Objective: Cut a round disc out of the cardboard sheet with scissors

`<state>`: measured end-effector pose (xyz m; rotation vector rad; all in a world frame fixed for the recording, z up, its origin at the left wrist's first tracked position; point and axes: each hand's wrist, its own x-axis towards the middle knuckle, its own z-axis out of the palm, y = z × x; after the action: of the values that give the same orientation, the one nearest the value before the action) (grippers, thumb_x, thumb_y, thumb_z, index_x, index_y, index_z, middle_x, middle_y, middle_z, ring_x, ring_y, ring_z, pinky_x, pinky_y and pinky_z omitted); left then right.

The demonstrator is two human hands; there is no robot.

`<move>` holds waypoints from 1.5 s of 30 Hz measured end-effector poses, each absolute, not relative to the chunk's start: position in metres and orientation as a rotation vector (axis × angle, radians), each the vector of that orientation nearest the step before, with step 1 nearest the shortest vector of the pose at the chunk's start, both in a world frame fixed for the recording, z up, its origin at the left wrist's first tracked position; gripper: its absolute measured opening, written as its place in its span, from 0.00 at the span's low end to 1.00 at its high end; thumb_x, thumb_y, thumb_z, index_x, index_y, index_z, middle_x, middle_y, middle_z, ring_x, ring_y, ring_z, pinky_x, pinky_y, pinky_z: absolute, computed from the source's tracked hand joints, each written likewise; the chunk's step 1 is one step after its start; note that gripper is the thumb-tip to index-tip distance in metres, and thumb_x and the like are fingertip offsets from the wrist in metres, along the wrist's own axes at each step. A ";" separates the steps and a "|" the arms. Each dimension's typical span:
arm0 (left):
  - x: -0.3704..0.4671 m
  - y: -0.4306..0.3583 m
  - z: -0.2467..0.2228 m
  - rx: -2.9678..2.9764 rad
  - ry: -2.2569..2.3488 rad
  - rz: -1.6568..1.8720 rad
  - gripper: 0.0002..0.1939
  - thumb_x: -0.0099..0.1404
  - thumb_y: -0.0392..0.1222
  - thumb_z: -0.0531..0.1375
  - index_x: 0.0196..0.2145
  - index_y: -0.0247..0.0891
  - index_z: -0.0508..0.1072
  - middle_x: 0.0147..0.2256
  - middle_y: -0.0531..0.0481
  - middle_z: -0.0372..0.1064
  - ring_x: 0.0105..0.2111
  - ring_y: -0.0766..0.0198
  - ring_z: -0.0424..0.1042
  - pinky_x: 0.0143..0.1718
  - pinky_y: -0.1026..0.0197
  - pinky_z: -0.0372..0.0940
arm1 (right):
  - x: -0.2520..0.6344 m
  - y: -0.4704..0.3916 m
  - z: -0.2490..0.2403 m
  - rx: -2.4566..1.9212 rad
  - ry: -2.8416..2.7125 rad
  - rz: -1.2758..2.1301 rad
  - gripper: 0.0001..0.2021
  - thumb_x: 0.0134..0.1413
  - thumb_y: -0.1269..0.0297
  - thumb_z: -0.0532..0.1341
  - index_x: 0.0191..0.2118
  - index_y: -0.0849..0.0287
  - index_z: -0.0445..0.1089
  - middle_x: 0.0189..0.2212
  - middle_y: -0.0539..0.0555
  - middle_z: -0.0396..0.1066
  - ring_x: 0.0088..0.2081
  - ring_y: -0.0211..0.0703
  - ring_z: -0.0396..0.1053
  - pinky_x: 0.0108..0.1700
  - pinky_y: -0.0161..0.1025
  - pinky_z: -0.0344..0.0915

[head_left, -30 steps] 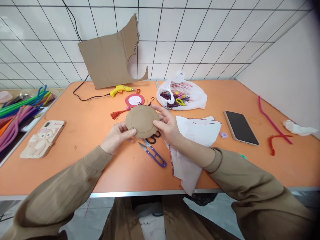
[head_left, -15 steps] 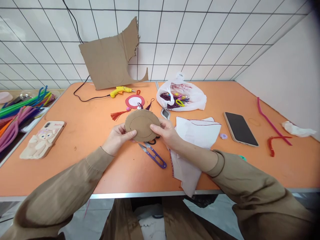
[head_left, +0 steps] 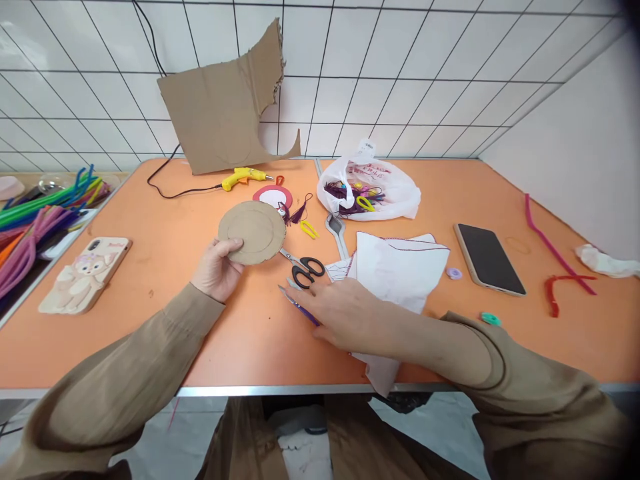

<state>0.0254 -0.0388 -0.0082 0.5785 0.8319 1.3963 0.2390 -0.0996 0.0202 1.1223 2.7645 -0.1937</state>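
Note:
My left hand (head_left: pixel 220 268) pinches a round cardboard disc (head_left: pixel 253 233) by its lower left edge, thumb on top. A drawn circle shows on the disc's face. On the table my right hand (head_left: pixel 345 313) closes over the handle of purple thread snips (head_left: pixel 303 309), whose blades stick out to the left. Just above these fingers lie black-handled scissors (head_left: pixel 306 268), partly covered by the disc. Beside my right wrist is a folded white cloth (head_left: pixel 400 263) with dark red edge stitching.
Behind are a yellow glue gun (head_left: pixel 245 177), a cut cardboard sheet (head_left: pixel 220 113), a red-rimmed round piece (head_left: pixel 273 195), a purple tassel (head_left: pixel 300 212) and a plastic bag (head_left: pixel 395 190). Phones lie left (head_left: pixel 87 275) and right (head_left: pixel 490 259). Pipe cleaners (head_left: pixel 45 227) fill the far left.
My right hand has let go of the disc and moved down onto the thread snips. My left hand has carried the disc left, uncovering the black scissors and a yellow clip.

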 end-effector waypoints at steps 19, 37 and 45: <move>0.027 -0.038 -0.012 0.522 0.785 1.390 0.22 0.58 0.27 0.61 0.51 0.32 0.72 0.42 0.42 0.79 0.50 0.55 0.74 0.50 0.59 0.72 | 0.232 -0.051 -0.007 1.637 2.619 -0.267 0.16 0.62 0.59 0.56 0.52 0.59 0.69 0.41 0.59 0.70 0.44 0.51 0.70 0.32 0.38 0.55; 0.034 -0.047 -0.013 0.490 0.803 1.352 0.18 0.60 0.30 0.61 0.49 0.34 0.73 0.45 0.44 0.78 0.50 0.58 0.74 0.46 0.63 0.73 | 0.236 -0.055 -0.007 1.554 2.753 -0.482 0.16 0.61 0.73 0.53 0.54 0.64 0.65 0.45 0.62 0.67 0.39 0.48 0.70 0.38 0.41 0.62; 0.034 -0.053 -0.011 0.671 0.829 1.296 0.22 0.49 0.36 0.70 0.43 0.35 0.76 0.45 0.43 0.78 0.52 0.48 0.73 0.49 0.53 0.72 | 0.243 -0.035 -0.018 1.585 2.687 -1.704 0.18 0.55 0.73 0.55 0.52 0.61 0.65 0.33 0.52 0.71 0.34 0.39 0.69 0.37 0.37 0.66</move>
<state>0.0338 -0.0530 -0.0107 0.6710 0.8289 1.2957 0.2433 -0.0351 -0.0185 1.5849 2.6875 -1.7036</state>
